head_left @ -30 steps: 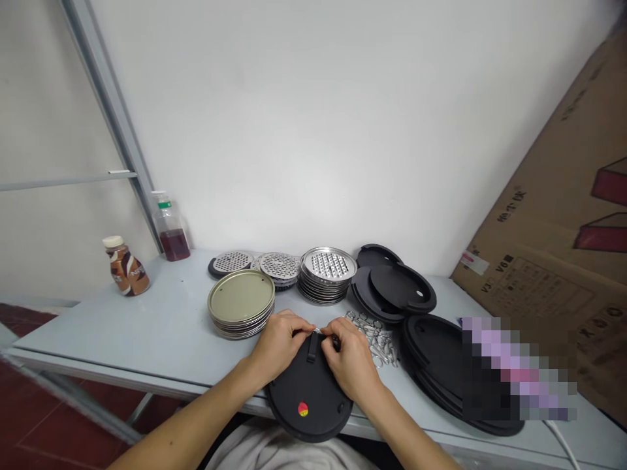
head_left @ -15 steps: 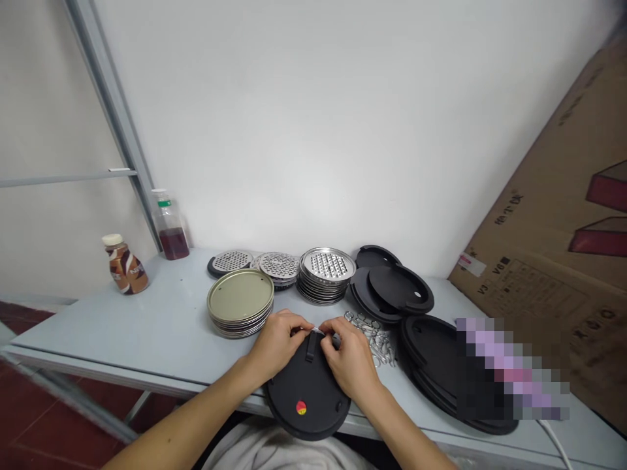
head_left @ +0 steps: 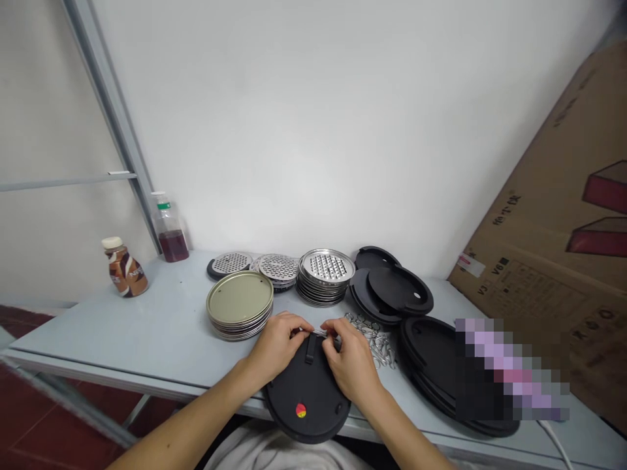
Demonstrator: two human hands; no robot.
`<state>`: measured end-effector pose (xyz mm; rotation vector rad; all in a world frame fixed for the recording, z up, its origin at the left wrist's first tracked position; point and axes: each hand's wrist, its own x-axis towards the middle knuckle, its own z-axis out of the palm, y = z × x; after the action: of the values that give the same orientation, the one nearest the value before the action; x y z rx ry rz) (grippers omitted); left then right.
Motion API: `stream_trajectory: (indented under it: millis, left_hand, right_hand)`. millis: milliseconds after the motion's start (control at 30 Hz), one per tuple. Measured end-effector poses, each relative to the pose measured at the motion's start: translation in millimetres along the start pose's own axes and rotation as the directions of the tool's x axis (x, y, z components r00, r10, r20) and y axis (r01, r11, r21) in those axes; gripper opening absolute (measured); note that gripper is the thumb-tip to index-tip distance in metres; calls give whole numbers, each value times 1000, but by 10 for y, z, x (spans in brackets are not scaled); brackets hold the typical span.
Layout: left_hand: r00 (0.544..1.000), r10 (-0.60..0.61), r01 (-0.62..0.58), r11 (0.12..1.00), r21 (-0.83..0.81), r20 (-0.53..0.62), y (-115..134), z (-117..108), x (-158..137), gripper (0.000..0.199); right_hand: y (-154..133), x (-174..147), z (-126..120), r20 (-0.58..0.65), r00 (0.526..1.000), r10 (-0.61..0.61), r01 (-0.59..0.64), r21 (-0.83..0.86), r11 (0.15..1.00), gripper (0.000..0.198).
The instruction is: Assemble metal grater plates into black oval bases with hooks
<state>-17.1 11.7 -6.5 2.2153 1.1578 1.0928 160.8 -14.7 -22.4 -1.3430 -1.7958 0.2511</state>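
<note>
A black round plastic base (head_left: 308, 401) with a red and yellow sticker leans against the table's front edge, close to my body. My left hand (head_left: 281, 343) is closed at its upper edge, thumb and forefinger pinched on a small metal wire clip (head_left: 319, 332). Opposite it, my right hand (head_left: 350, 356) pinches the clip's other end. The fingertips partly cover the clip, which lies above a narrow black tab (head_left: 310, 349). Just right of my right hand, loose metal clips (head_left: 385, 349) lie in a pile.
Stacked gold-coloured discs (head_left: 240, 299) stand left of my hands. Behind are stacked metal grater plates (head_left: 327, 267) and perforated discs (head_left: 278, 267). More black bases (head_left: 435, 346) lie at right, by a cardboard box (head_left: 539, 261). Two bottles (head_left: 125, 267) stand at left.
The fingertips have drawn slightly apart, and more of the metal clip shows between them. Both hands remain at the base's upper edge.
</note>
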Motion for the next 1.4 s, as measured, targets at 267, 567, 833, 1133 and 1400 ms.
stream_trajectory:
  millis: [267, 567, 833, 1133, 1400]
  left_hand:
    - [1000, 15, -15, 1000, 25, 1, 35, -30, 14, 18]
    - [911, 78, -180, 958, 221, 405, 497, -287, -383, 74]
    - [783, 59, -382, 831, 404, 619, 444, -75, -572, 107]
    - [820, 223, -460, 805, 375, 526, 382, -68, -591, 85]
    - [771, 434, -607, 723, 330, 466, 333, -41, -616, 53]
  right_hand:
    - [108, -10, -62, -11, 1000, -1, 1, 37, 999, 22]
    - [181, -19, -75, -1, 1000, 15, -15, 36, 999, 22]
    - [151, -22, -96, 82, 997, 7, -14, 77, 997, 26]
    - [182, -10, -101, 94, 993, 69, -81, 129, 988, 25]
    - [205, 14, -136, 32, 976, 217, -218, 263, 940, 26]
